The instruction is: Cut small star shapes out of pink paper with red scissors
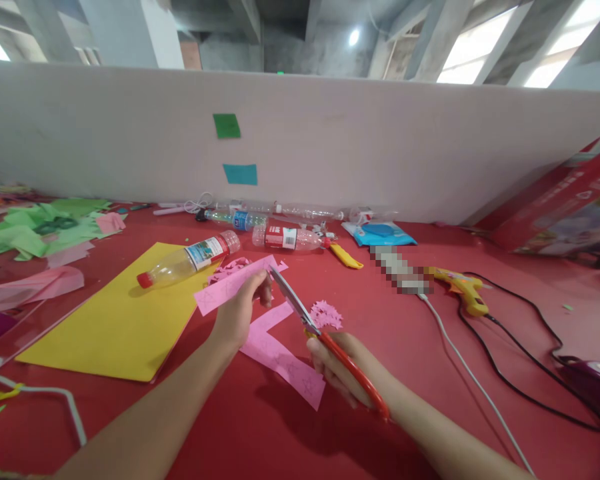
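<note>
My left hand [240, 310] pinches a strip of pink paper [217, 293] with faint drawn outlines, holding it above the table. Red-handled scissors [350, 363] are gripped in my right hand [343, 373]. Their blades point up and left, and the tips meet the right end of the pink strip. Below my hands, more pink paper strips [285, 360] with star outlines lie on the red table. A small pile of pink cut pieces [326, 315] rests just beyond the scissors. Another heap of pink cuttings [229, 268] sits behind the held strip.
Yellow sheets [115, 320] lie at left under a red-capped plastic bottle [193, 260]. More bottles [287, 238] line the white partition [330, 147]. A yellow glue gun [457, 287] with a black cord is at right, near a white cable [460, 353]. Green paper [30, 230] is heaped far left.
</note>
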`<state>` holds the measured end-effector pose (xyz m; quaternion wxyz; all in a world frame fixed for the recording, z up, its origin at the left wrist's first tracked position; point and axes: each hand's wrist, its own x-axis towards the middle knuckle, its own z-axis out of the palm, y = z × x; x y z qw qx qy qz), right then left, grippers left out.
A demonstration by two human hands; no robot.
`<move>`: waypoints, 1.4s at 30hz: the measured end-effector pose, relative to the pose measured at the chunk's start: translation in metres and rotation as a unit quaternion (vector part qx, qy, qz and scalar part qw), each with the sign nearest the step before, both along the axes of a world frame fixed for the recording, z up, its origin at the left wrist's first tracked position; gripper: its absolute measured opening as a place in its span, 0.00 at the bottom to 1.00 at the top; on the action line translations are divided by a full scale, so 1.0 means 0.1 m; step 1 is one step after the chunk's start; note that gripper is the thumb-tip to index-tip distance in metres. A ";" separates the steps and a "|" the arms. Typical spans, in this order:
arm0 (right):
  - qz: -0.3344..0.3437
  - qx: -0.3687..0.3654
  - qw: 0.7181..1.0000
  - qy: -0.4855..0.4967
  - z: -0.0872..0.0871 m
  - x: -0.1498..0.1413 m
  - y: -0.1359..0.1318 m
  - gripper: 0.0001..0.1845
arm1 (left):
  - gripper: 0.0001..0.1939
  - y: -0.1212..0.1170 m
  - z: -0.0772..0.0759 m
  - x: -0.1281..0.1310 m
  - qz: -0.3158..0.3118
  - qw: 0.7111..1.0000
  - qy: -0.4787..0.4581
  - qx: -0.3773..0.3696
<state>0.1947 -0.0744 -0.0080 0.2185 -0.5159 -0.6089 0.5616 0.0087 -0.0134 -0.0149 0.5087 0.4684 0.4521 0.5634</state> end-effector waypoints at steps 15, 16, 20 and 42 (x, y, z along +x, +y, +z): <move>-0.003 0.017 1.000 -0.011 0.01 0.00 -0.01 0.27 | 0.16 -0.03 0.03 0.01 -0.007 1.000 0.030 0.003; -0.007 0.015 1.000 -0.010 0.00 0.00 -0.01 0.27 | 0.16 -0.03 0.03 0.02 -0.006 1.000 0.025 0.003; -0.015 0.017 1.000 -0.011 -0.04 0.00 -0.01 0.28 | 0.16 -0.03 0.04 0.02 -0.010 1.000 0.011 -0.007; -0.100 -0.005 0.995 -0.013 0.03 0.11 0.16 0.27 | 0.14 0.07 0.01 -0.04 0.072 0.970 -0.015 0.233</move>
